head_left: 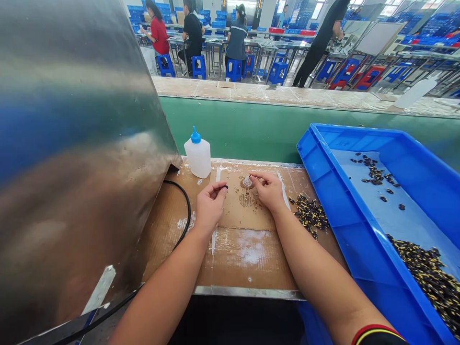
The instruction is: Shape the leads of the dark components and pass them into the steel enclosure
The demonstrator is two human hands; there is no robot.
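My left hand (pixel 211 203) is closed in a pinch on a small black part (pixel 225 187), held just above the cardboard. Thumb and fingers of my right hand (pixel 270 191) come together at the edge of a small clear round dish (pixel 247 182). Whether they grip the dish or a tiny piece there, I cannot tell. Under both hands lies a cardboard sheet (pixel 233 218), with wet-looking marks around and below the dish. Beside my right wrist is a loose pile of small black-and-yellow parts (pixel 311 213).
A white squeeze bottle (pixel 199 158) with a blue nozzle stands at the back left. A blue bin (pixel 345 211) with more parts is on the right. A metal panel (pixel 79 143) and black cable (pixel 189 211) flank the left. Beyond the green belt (pixel 233 124), several people sit or stand.
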